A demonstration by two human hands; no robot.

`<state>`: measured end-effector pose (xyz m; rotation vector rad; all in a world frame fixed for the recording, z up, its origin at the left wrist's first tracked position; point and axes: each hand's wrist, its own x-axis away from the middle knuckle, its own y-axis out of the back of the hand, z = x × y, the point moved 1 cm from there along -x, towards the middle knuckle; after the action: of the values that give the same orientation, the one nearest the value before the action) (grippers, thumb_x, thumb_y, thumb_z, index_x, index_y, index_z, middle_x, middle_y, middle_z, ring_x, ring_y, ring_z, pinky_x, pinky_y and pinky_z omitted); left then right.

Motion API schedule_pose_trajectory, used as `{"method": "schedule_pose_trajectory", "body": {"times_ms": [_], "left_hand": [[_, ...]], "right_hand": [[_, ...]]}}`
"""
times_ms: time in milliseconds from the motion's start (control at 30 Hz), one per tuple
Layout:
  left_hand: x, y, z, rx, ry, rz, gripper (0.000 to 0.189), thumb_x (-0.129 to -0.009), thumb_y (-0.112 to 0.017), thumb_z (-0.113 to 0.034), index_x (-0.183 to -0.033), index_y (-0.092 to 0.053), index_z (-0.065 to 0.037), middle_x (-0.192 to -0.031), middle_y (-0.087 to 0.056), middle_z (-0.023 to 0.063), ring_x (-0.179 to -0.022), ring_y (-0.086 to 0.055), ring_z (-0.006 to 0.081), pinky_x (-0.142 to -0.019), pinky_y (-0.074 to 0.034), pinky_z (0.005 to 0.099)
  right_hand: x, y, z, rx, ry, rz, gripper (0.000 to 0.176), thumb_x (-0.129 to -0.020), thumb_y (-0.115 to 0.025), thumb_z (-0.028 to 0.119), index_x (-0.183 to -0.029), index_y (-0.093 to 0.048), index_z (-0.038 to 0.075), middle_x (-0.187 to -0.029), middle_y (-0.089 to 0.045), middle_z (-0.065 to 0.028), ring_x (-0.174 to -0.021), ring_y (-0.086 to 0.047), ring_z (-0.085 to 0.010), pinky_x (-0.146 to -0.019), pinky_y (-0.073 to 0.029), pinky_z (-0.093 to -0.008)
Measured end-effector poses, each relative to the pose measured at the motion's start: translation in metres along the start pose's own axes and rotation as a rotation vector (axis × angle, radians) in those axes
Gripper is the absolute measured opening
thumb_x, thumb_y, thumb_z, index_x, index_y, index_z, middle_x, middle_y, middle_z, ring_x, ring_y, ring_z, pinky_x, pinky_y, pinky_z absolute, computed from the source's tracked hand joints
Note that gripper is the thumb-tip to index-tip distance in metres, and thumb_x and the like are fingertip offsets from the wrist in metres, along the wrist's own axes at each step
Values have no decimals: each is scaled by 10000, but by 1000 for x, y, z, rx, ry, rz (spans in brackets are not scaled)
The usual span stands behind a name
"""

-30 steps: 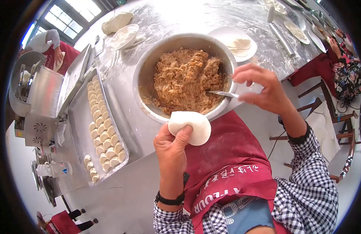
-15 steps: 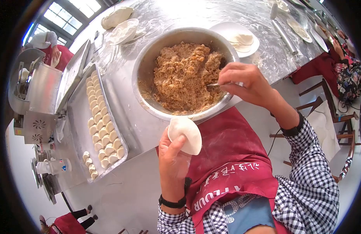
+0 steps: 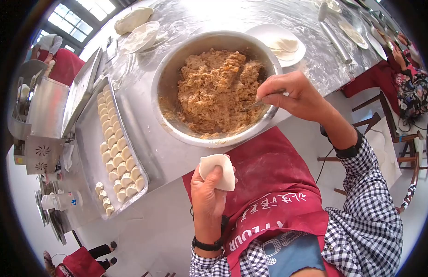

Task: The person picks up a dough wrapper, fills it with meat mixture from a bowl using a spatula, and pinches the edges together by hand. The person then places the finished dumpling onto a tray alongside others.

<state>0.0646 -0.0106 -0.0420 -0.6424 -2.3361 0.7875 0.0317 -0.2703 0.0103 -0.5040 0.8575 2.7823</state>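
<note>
**Item: dough wrapper** (image 3: 218,171). Pale, round and thin, cupped with one edge folding over.
- Location: in your left hand (image 3: 208,196), over your red apron (image 3: 269,175), just off the table edge and apart from the bowl.
- Left hand: your fingers curl under the disc and your thumb presses on its face, so the hand is closed on it.
- Handling, as a judgement: light, soft and limp, easily stretched or torn, and probably tacky where unfloured. Support it from beneath across the fingers and pin it near the rim, not at the thin middle.

**Item: metal utensil** (image 3: 253,104). Your right hand (image 3: 292,94) is pinched tight on its handle at the bowl's rim, and its tip is in the filling (image 3: 214,90). Spoon or flat spatula is hard to tell.

**Item: steel bowl** (image 3: 167,76). Heaped with brown filling.

**Item: tray** (image 3: 87,152). Left of the bowl, holding rows of shaped dumplings (image 3: 114,147).

**Item: white plate** (image 3: 264,34). Beyond the bowl, holding spare wrappers.
</note>
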Motion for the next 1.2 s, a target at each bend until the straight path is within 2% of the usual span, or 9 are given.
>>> {"method": "schedule_pose_trajectory", "body": {"times_ms": [67,167,233,300,467,533,667,967,1200], "left_hand": [[0,0,0,0,-18,-22,265,-812,-630,-74,-1050,-530,-13,-952,-608,119,-801,-622,188,-589,-557,303],[-2,8,4,-20,-43,-48,259,-822,-605,-64,-1061,-525,-9,-987,-601,117,-820,-623,202,-634,-563,330],[-2,8,3,-31,-44,-54,260,-825,-593,-61,-1069,-520,-8,-993,-599,114,-827,-622,208,-652,-563,344],[-2,8,2,-41,-46,-60,262,-829,-581,-59,-1078,-516,-8,-1000,-597,111,-834,-622,214,-670,-563,358],[-1,3,-3,-24,-35,-84,298,-887,-516,-188,-1131,-486,-19,-1068,-571,118,-953,-587,242,-767,-520,396],[-1,4,-3,-12,-36,-107,307,-895,-502,-211,-1137,-482,-23,-1082,-566,115,-980,-574,246,-792,-506,404],[-2,8,-4,3,-44,-124,321,-905,-487,-241,-1151,-476,-35,-1107,-563,105,-1024,-554,251,-843,-477,419],[-2,12,-6,64,-39,-91,328,-918,-472,-282,-1150,-484,-51,-1136,-556,99,-1054,-542,241,-860,-466,421],[-1,9,-7,38,-41,-145,313,-919,-468,-241,-1162,-479,-44,-1135,-555,91,-1051,-542,239,-868,-463,425]], "right_hand": [[1,0,-1,-5,-16,32,61,-794,-622,24,-851,-631,6,-730,-638,-30,-668,-571,-75,-620,-469,-223],[4,0,-3,-100,-128,61,79,-799,-610,-12,-876,-625,-8,-814,-637,-40,-709,-563,-82,-645,-453,-215],[4,-2,-6,-180,-150,46,55,-798,-630,30,-850,-637,12,-717,-621,9,-662,-539,-40,-612,-455,-196],[3,-4,-4,-166,-140,60,55,-802,-629,35,-851,-637,11,-716,-617,11,-654,-532,-40,-608,-453,-195],[3,-11,-6,-227,-188,73,58,-816,-623,48,-859,-637,11,-713,-611,11,-650,-522,-37,-597,-452,-192],[6,-13,-9,-402,-268,7,65,-822,-625,64,-863,-633,14,-717,-619,-5,-635,-539,-42,-574,-470,-193],[8,-14,-12,-433,-274,-52,77,-828,-626,86,-866,-632,20,-728,-635,-27,-605,-559,-51,-544,-487,-192],[5,-19,-3,-494,-327,-115,97,-838,-616,96,-882,-630,11,-735,-652,-64,-585,-577,-63,-540,-502,-196],[5,-23,-3,-639,-339,-156,114,-830,-632,99,-888,-626,0,-791,-652,-96,-596,-598,-89,-555,-514,-201]]}}
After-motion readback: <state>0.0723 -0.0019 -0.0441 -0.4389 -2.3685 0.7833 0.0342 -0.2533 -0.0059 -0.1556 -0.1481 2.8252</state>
